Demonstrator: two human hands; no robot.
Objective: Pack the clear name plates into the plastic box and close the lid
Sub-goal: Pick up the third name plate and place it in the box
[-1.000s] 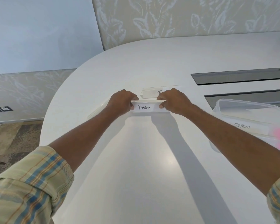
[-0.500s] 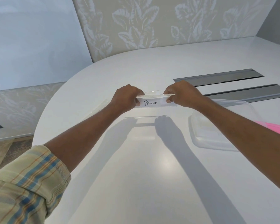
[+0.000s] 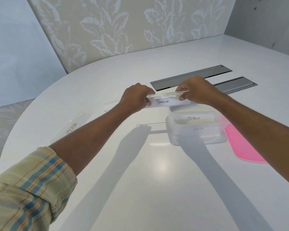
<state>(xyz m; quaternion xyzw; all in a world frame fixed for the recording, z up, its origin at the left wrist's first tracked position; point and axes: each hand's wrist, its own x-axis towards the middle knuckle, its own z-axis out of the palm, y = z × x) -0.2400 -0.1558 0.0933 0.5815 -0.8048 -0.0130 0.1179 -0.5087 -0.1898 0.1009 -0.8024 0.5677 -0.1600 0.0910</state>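
We hold the "PENGUIN" name plate [image 3: 165,101] lifted above the white table [image 3: 157,180], the left hand [image 3: 137,97] pinching its left end and the right hand [image 3: 195,90] its right end, each closed on the acrylic. The plate hangs just beyond the left rear corner of the clear plastic box [image 3: 197,130], not yet inside it. In the box we can already read an "OSTRICH" plate [image 3: 193,118]; fainter lettering below it suggests another, though we cannot read it. A "ZEBRA" plate [image 3: 72,128] lies on the table at left, still unpacked. The pink lid [image 3: 242,145] rests beside the box on its right. We judge packing partly done; closing remains.
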